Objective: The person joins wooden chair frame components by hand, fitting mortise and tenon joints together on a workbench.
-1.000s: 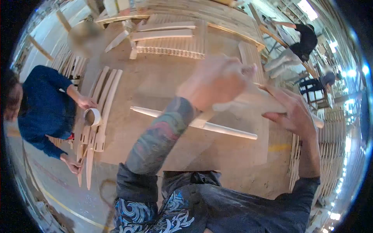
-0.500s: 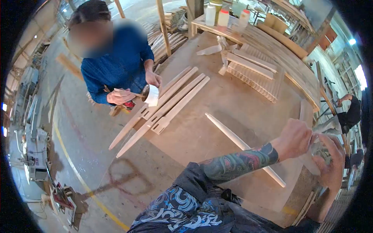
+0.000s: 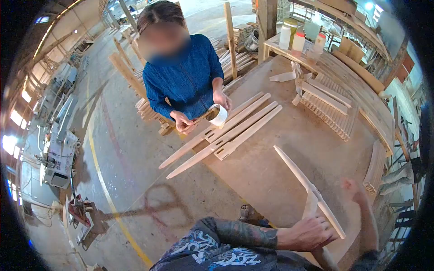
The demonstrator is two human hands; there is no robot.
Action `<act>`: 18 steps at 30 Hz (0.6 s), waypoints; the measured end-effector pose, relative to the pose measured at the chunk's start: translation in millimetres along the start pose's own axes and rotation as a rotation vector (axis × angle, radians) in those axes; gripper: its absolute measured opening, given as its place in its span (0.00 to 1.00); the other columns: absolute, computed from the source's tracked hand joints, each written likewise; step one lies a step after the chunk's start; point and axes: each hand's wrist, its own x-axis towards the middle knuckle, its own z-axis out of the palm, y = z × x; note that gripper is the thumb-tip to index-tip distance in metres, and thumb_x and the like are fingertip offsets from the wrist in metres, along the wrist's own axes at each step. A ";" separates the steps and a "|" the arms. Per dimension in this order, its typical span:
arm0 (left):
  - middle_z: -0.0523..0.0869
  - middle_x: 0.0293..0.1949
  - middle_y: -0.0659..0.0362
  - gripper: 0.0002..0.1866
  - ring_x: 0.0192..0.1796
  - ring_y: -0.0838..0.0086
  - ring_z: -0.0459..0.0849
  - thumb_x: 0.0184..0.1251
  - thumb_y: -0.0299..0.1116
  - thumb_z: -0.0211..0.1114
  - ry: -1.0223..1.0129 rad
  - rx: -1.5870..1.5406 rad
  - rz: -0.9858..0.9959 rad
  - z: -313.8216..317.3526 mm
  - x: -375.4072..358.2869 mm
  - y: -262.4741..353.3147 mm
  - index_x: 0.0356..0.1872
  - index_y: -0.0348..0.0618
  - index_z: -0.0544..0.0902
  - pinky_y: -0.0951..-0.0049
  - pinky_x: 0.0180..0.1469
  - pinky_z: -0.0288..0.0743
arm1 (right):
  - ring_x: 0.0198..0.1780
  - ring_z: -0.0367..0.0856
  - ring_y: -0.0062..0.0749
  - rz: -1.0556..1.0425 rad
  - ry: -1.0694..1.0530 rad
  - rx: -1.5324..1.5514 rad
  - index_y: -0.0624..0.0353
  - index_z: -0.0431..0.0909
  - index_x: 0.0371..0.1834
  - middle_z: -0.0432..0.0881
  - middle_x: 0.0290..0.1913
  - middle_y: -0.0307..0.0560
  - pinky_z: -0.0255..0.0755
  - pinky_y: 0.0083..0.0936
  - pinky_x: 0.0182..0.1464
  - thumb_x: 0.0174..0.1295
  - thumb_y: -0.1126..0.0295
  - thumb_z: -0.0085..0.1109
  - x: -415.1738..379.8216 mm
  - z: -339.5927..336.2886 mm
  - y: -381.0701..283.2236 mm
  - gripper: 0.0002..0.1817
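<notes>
My left hand (image 3: pixel 308 232), at the end of a tattooed forearm, is closed around the lower end of a pale, thin strip (image 3: pixel 311 204). The strip reaches up to a slender tapered wooden piece (image 3: pixel 296 169) lying on the brown work surface (image 3: pixel 253 180). The knuckles are beside the lower end of this piece. Farther right, my right hand (image 3: pixel 356 187) is smeared by motion above the surface, so its fingers cannot be made out. Part of another bare forearm shows below my left hand, faint and hard to place.
Across the surface, a person in blue (image 3: pixel 183 74) holds a white cup (image 3: pixel 219 115) and a thin stick. Slotted tapered wooden pieces (image 3: pixel 235 131) lie before them. Stacked slats (image 3: pixel 327 106) are at the back right, near bottles (image 3: pixel 298 41) on a wooden bench (image 3: pixel 357 77).
The view has swung left, shifting the scene right and down. My hands, close together before, are now apart; the left has come down beside the tapered piece, with the strip against it.
</notes>
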 end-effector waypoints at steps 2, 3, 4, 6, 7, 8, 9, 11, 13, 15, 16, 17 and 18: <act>0.79 0.23 0.59 0.15 0.29 0.65 0.80 0.69 0.43 0.57 -0.070 0.001 -0.030 -1.8 -18.5 3.9 0.25 0.47 0.77 0.64 0.34 0.71 | 0.51 0.79 0.47 0.043 -0.031 0.401 0.60 0.76 0.57 0.79 0.49 0.55 0.73 0.38 0.53 0.66 0.55 0.55 50.7 90.0 68.6 0.23; 0.79 0.24 0.59 0.15 0.29 0.66 0.80 0.69 0.44 0.57 -0.139 0.000 -0.058 -2.1 -25.6 3.8 0.25 0.47 0.77 0.65 0.35 0.72 | 0.51 0.79 0.48 -0.006 -0.006 0.264 0.61 0.76 0.56 0.80 0.49 0.57 0.73 0.39 0.53 0.66 0.53 0.54 63.2 108.9 60.1 0.25; 0.79 0.24 0.59 0.15 0.29 0.66 0.80 0.69 0.44 0.57 -0.140 -0.006 -0.055 -1.5 -31.9 4.2 0.25 0.47 0.77 0.65 0.35 0.72 | 0.52 0.79 0.50 -0.048 0.017 0.125 0.63 0.77 0.55 0.81 0.49 0.58 0.72 0.40 0.53 0.66 0.50 0.53 67.3 120.8 40.2 0.26; 0.79 0.23 0.60 0.15 0.29 0.67 0.80 0.69 0.43 0.58 -0.105 0.040 -0.029 -2.0 -43.0 0.6 0.25 0.47 0.77 0.66 0.35 0.72 | 0.51 0.81 0.53 0.212 -0.048 0.219 0.66 0.78 0.49 0.82 0.46 0.61 0.72 0.41 0.52 0.65 0.46 0.52 57.7 123.9 -29.4 0.30; 0.79 0.23 0.60 0.15 0.29 0.67 0.80 0.69 0.43 0.58 -0.113 0.029 -0.022 -4.1 -47.5 -1.3 0.25 0.47 0.77 0.66 0.35 0.72 | 0.51 0.81 0.53 0.226 -0.043 0.222 0.66 0.78 0.49 0.82 0.46 0.61 0.72 0.41 0.52 0.65 0.46 0.52 56.4 132.1 -35.8 0.30; 0.79 0.25 0.59 0.14 0.30 0.66 0.80 0.69 0.42 0.57 -0.133 0.024 -0.039 -6.9 -51.1 -4.2 0.27 0.46 0.77 0.65 0.35 0.72 | 0.48 0.82 0.49 0.207 -0.047 0.141 0.67 0.78 0.49 0.83 0.45 0.59 0.73 0.39 0.50 0.64 0.47 0.54 59.8 145.1 -37.5 0.29; 0.80 0.26 0.58 0.13 0.30 0.64 0.81 0.69 0.41 0.55 -0.153 0.021 -0.057 -7.2 -53.9 -7.6 0.28 0.45 0.77 0.64 0.35 0.71 | 0.46 0.83 0.46 0.188 -0.052 0.061 0.68 0.78 0.49 0.84 0.43 0.58 0.74 0.36 0.48 0.63 0.49 0.56 60.0 150.7 -40.6 0.28; 0.79 0.24 0.59 0.13 0.28 0.65 0.80 0.68 0.40 0.57 -0.124 0.033 -0.041 -4.2 -60.7 -14.2 0.27 0.46 0.77 0.65 0.35 0.71 | 0.44 0.83 0.46 0.224 0.002 0.100 0.67 0.78 0.47 0.84 0.41 0.58 0.74 0.37 0.46 0.62 0.48 0.57 56.8 152.5 -41.7 0.28; 0.78 0.22 0.60 0.12 0.29 0.66 0.80 0.66 0.40 0.59 -0.056 0.058 -0.034 -2.8 -66.5 -21.6 0.25 0.47 0.77 0.65 0.34 0.71 | 0.42 0.83 0.47 0.253 0.061 0.138 0.67 0.79 0.44 0.84 0.39 0.59 0.73 0.37 0.43 0.60 0.47 0.58 55.8 152.0 -39.0 0.29; 0.78 0.21 0.60 0.12 0.29 0.67 0.80 0.65 0.40 0.61 -0.068 0.023 -0.029 1.8 -72.4 -33.2 0.24 0.47 0.78 0.65 0.34 0.72 | 0.42 0.83 0.47 0.226 0.196 0.033 0.64 0.78 0.46 0.84 0.39 0.58 0.73 0.37 0.43 0.57 0.49 0.63 54.5 149.2 -29.5 0.27; 0.78 0.22 0.61 0.12 0.29 0.67 0.80 0.64 0.40 0.61 -0.057 0.017 -0.032 7.0 -77.3 -38.7 0.24 0.48 0.78 0.65 0.34 0.72 | 0.42 0.83 0.47 0.232 0.200 0.034 0.64 0.78 0.46 0.84 0.39 0.58 0.73 0.37 0.43 0.57 0.49 0.63 58.5 155.4 -9.6 0.27; 0.78 0.22 0.61 0.11 0.29 0.67 0.80 0.64 0.40 0.62 -0.046 0.010 -0.033 13.5 -82.5 -44.8 0.24 0.48 0.78 0.65 0.34 0.72 | 0.45 0.83 0.48 0.235 0.236 0.035 0.62 0.78 0.48 0.83 0.41 0.58 0.74 0.38 0.45 0.54 0.51 0.66 65.1 166.4 19.3 0.27; 0.78 0.22 0.61 0.11 0.29 0.67 0.80 0.62 0.40 0.63 -0.013 0.013 -0.005 24.1 -88.7 -51.1 0.23 0.48 0.78 0.65 0.34 0.72 | 0.47 0.83 0.49 0.240 0.274 0.036 0.61 0.77 0.50 0.83 0.44 0.58 0.74 0.38 0.47 0.52 0.53 0.69 66.8 172.4 36.8 0.28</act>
